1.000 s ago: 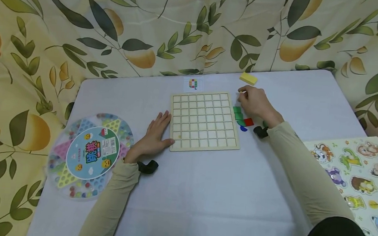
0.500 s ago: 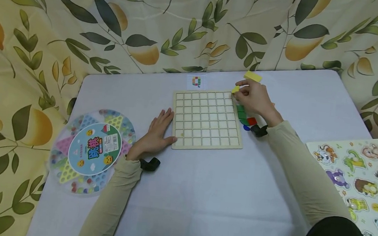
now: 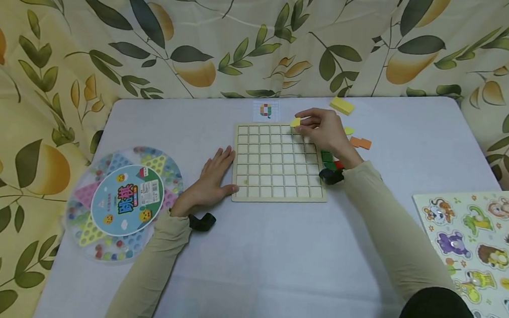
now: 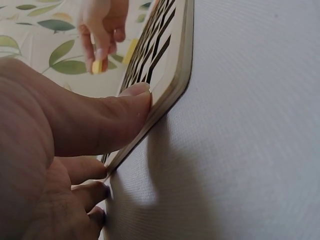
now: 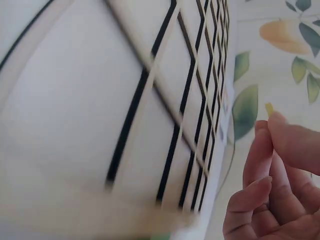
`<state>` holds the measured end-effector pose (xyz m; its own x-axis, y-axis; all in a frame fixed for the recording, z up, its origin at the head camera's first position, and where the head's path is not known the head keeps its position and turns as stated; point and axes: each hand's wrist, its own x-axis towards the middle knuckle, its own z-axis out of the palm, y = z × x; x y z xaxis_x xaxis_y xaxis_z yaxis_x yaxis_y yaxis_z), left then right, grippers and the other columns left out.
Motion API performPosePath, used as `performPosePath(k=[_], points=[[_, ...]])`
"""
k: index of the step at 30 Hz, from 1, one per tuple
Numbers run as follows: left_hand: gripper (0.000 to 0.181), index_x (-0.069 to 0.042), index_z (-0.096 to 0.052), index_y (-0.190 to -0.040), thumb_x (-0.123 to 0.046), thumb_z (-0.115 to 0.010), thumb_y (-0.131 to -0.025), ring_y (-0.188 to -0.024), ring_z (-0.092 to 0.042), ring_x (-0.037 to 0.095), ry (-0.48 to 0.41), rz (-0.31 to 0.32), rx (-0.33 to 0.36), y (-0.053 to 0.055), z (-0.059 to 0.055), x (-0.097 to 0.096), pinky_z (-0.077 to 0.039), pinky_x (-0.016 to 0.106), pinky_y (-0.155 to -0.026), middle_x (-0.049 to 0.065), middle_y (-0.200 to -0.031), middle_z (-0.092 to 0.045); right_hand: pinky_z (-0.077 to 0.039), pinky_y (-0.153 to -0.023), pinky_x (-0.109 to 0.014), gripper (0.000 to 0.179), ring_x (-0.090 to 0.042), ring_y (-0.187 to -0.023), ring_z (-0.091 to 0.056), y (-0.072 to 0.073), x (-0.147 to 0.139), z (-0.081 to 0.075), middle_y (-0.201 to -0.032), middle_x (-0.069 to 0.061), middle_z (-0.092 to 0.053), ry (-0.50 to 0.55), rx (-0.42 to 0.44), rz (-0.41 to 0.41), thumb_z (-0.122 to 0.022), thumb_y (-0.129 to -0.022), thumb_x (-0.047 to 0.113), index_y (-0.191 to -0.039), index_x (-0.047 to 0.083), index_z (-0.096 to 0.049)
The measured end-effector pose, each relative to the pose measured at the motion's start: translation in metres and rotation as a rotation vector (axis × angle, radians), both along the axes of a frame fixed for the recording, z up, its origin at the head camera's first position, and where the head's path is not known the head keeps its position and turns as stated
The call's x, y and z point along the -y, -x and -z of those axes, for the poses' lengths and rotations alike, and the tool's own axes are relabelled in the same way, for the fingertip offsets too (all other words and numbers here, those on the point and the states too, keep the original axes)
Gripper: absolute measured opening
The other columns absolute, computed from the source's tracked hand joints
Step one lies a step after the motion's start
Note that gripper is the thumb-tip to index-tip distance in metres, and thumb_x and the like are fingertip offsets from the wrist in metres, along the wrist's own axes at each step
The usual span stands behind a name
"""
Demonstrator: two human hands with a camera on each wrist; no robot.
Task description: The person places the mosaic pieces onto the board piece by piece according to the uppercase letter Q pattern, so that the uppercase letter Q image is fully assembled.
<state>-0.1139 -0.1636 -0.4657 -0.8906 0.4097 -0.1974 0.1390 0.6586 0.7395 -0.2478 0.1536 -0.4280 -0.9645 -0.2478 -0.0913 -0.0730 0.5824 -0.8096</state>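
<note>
- Right hand (image 3: 325,127): thumb and fingertips pinch a small, thin yellow piece (image 3: 295,122). From the head camera, the piece appears over the far edge of the board, right of its middle; the left wrist view shows it in the air, clear of the surface.
- Left hand (image 3: 209,183): rests at the left side of the board, fingers extended and thumb spread apart from them. The thumb tip touches the frame near the near-left corner.
- Square pale wooden board (image 3: 276,168): lies flat between the hands, divided by raised strips into a grid of square cells.
- Small white card (image 3: 266,110): lies just beyond the board, printed with a multicoloured figure.
- Right of the board: green pieces (image 3: 327,157) and a red piece (image 3: 339,165), partly hidden by the right wrist; farther right, two orange pieces (image 3: 360,143) and another yellow piece (image 3: 349,131). A yellow rectangular block (image 3: 342,105) lies near the table's far edge.
- Far left: a round, clear game disc (image 3: 127,201) with coloured dotted triangles and a blue label.
- Far right: a pale puzzle board (image 3: 477,234) with cartoon animals.
- White cloth (image 3: 273,261) covers the table; a leaf-and-fruit patterned curtain (image 3: 247,37) hangs behind.
</note>
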Motion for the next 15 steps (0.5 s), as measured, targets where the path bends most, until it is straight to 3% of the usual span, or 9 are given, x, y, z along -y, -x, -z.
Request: performPosePath(k=[7,15], points=[[0.091,0.002,-0.011,-0.169,-0.016,-0.069,-0.1,-0.165,0.011,0.036,-0.004,-0.001,-0.01,0.001,0.002,0.0,0.009,0.059,-0.129,0.018,-0.178,0.0,-0.047,-0.088,-0.031,0.032,-0.024,-0.102,-0.064,0.001,0.026,0.005,-0.116,-0.016,-0.073,0.046,0.026,-0.079,-0.077,-0.097,0.011,-0.129,0.005,-0.074],[0.092,0.002,-0.012,-0.169,-0.015,-0.07,-0.099,-0.165,0.01,0.036,-0.001,-0.01,-0.017,0.0,0.0,-0.001,0.008,0.059,-0.129,0.018,-0.178,-0.001,-0.05,-0.084,-0.029,0.029,-0.02,-0.093,-0.066,0.003,0.047,0.012,-0.11,-0.013,-0.074,0.068,0.018,-0.138,-0.082,-0.094,0.01,-0.122,0.008,-0.078]])
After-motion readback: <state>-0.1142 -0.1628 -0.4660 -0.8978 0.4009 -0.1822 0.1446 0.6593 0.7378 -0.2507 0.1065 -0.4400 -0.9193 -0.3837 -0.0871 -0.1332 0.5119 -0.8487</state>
